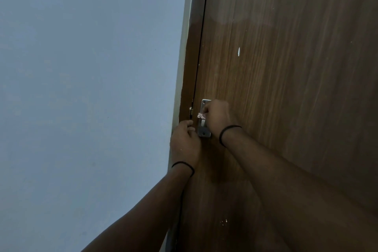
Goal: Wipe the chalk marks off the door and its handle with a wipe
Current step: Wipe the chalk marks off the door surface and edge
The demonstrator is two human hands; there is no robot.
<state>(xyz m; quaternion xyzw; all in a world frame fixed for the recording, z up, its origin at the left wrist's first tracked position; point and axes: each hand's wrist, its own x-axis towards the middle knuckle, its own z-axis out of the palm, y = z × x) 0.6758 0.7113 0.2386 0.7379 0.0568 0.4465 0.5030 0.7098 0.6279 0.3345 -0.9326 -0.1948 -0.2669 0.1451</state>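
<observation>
Wood-grain door (286,67) fills the right side of the head view, shut against a dark frame (189,67), with a pale blue wall (81,88) to the left. A metal lock plate (204,128) sits near the door's left edge, and the handle on it is mostly hidden behind the right hand (218,116). That hand is curled over the upper part of the plate, its fingers pinched together on a small crumpled wipe (201,116), pale with a pink tint, which sticks out to the left of the knuckles and presses against the plate. The left hand (185,143) rests lower and to the left, over the door's edge and frame, just beside the plate's lower corner; its fingers are bent inward, but whether they grip anything cannot be told from this angle. Each wrist carries a thin black band (229,132). A white chalk streak (239,51) stands upright on the door well above the plate, and a few small white specks (224,222) lie on the wood lower down, between the two forearms. Tiny white flecks show on the frame beside the latch (190,108).
</observation>
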